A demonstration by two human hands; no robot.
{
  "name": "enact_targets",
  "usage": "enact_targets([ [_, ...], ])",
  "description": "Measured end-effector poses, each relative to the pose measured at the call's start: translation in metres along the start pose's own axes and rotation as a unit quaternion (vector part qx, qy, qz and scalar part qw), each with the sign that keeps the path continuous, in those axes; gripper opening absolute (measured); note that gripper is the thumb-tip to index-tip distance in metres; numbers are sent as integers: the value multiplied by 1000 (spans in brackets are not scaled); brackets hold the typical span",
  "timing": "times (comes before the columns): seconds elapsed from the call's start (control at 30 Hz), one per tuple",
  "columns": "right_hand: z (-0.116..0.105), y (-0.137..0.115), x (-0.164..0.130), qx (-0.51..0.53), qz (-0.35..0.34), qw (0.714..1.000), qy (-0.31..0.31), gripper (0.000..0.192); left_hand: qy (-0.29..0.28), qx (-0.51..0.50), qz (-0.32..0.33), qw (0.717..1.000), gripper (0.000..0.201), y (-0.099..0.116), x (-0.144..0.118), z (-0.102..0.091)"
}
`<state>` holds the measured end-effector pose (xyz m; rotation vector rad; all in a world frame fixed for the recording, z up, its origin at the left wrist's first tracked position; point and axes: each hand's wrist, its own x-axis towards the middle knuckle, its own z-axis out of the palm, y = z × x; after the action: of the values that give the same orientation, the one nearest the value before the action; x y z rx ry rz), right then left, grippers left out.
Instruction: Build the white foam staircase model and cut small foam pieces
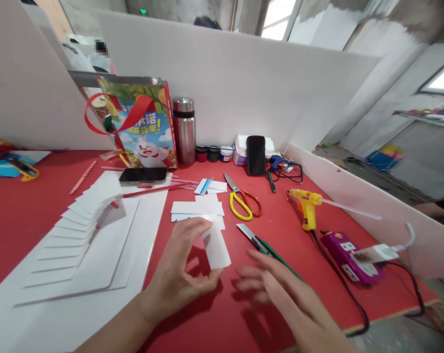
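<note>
Head view: left hand (181,274) pinches a small white rectangular strip (216,250) between thumb and fingers, held just above the red table (31,211), in front of a loose pile of similar white pieces (197,208). Right hand (277,291) hovers spread and empty, motion-blurred, fingers near the green-handled utility knife (260,242).

Risks, as I judge them: the knife's blade looks exposed, so a careless reach could nick a finger; the thin stiff strip could bend or slip from the light pinch; the yellow glue gun (307,206) stands plugged in nearby, so a burn or cord snag is possible.

Materials: strip looks like matte foam board or card, flat, sharp-edged. White stepped staircase model (75,230) on a white sheet, same stuff. Yellow-handled scissors (240,198), metal blades, lie beside the pile.
</note>
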<state>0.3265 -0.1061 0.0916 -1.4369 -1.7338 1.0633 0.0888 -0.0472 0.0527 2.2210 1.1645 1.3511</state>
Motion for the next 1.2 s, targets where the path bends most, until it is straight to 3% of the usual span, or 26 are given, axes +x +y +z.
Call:
enact_targets([
  [0.07, 27, -6, 34, 116, 25, 992, -41, 53, -8, -2, 14, 1000, 73, 1, -1, 0],
  [0.13, 46, -13, 56, 340, 78, 932, -97, 43, -21, -4, 18, 1000, 71, 0, -2, 0],
  [0.2, 54, -18, 64, 467, 108, 870, -117, 33, -34, -5, 15, 999, 69, -1, -2, 0],
  [0.27, 54, -17, 64, 510, 127, 843, -113, 28, -35, -4, 6, 999, 68, -2, -1, -1],
  [0.33, 50, -14, 62, 519, 141, 837, -96, 25, -19, 0, -12, 1000, 68, -4, 1, -2],
  [0.4, 44, -10, 64, 500, 160, 848, -74, 26, 16, 6, -54, 998, 67, -6, 2, -4],
  [0.47, 35, -8, 74, 441, 179, 878, -54, 28, 59, 0, -110, 992, 66, -10, 3, -4],
  [0.63, 12, -13, 140, 130, 119, 984, 30, 30, 112, -29, -177, 977, 66, -18, 4, -3],
  [0.73, 3, -16, 183, 70, 103, 991, 56, 33, 97, -27, -173, 980, 66, -18, 3, -3],
  [0.8, -2, -19, 196, 38, 91, 994, 53, 44, 88, -27, -173, 981, 64, -17, 3, -4],
  [0.9, -8, -21, 184, -2, 79, 996, 49, 40, 81, -25, -181, 980, 62, -16, 3, -5],
  [1.0, -15, -23, 140, -14, 92, 996, -2, 24, 85, -26, -185, 979, 62, -18, 3, -2],
  [1.1, -20, -24, 95, -22, 102, 978, -181, 29, 132, -52, -206, 968, 63, -21, 5, 0],
  [1.2, -19, -27, 78, -169, -10, 975, -144, 25, 227, -132, -219, 940, 61, -25, 8, -1],
])
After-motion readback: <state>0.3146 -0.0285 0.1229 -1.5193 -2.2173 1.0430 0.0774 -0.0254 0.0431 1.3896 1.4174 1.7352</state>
